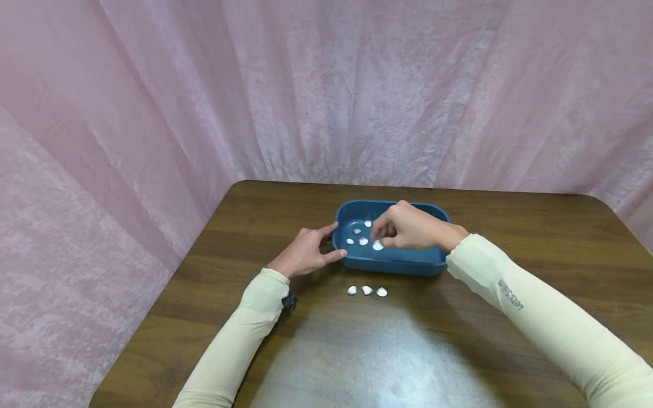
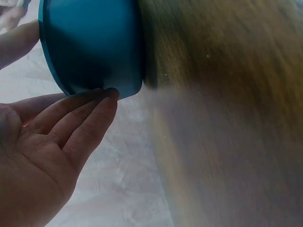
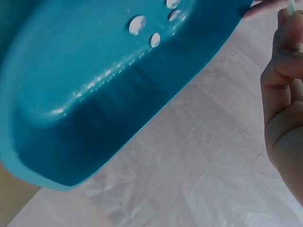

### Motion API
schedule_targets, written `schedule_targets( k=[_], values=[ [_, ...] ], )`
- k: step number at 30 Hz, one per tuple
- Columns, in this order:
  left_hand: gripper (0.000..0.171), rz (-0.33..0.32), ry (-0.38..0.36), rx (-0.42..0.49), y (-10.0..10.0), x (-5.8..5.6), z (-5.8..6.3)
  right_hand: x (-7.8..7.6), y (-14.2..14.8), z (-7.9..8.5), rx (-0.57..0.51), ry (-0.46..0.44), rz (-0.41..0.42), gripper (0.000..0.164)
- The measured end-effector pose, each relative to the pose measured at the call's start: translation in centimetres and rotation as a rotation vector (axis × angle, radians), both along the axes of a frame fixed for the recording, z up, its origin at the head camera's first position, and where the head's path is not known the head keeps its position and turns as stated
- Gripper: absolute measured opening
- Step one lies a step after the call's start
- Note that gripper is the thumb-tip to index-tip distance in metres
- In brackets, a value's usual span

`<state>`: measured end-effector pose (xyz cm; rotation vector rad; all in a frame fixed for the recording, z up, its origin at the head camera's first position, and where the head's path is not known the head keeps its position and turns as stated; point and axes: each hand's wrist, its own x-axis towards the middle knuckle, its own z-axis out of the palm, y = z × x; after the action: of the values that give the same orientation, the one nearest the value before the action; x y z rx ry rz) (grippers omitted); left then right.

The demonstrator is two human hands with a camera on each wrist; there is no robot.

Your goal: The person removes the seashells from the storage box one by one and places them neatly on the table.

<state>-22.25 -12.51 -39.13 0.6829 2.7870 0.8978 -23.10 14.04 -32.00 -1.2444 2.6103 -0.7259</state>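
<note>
A blue plastic basin (image 1: 393,265) stands on the wooden table, with several small white seashells (image 1: 363,241) on its floor. My left hand (image 1: 306,252) is at the basin's left end. Its fingers lie nearly straight against the outer wall, as the left wrist view shows, and its thumb touches the near rim. Over the basin, my right hand (image 1: 410,226) pinches a white seashell (image 3: 290,5) between thumb and fingertips; the right wrist view catches only a sliver of that shell. Three more seashells (image 1: 367,290) lie in a row on the table in front of the basin.
The brown wooden table (image 1: 520,243) has rounded far corners. A pink velvety curtain (image 1: 357,96) hangs behind it and along the left. Pale sleeves (image 1: 541,311) cover both forearms, and a small black device (image 1: 288,302) sits at the left wrist.
</note>
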Motion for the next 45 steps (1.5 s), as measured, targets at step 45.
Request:
schedule_targets(
  k=[45],
  values=[
    [0.081, 0.0, 0.026, -0.012, 0.2, 0.1, 0.0, 7.1, 1.7, -7.5, 0.116, 0.403, -0.117, 0.023]
  ],
)
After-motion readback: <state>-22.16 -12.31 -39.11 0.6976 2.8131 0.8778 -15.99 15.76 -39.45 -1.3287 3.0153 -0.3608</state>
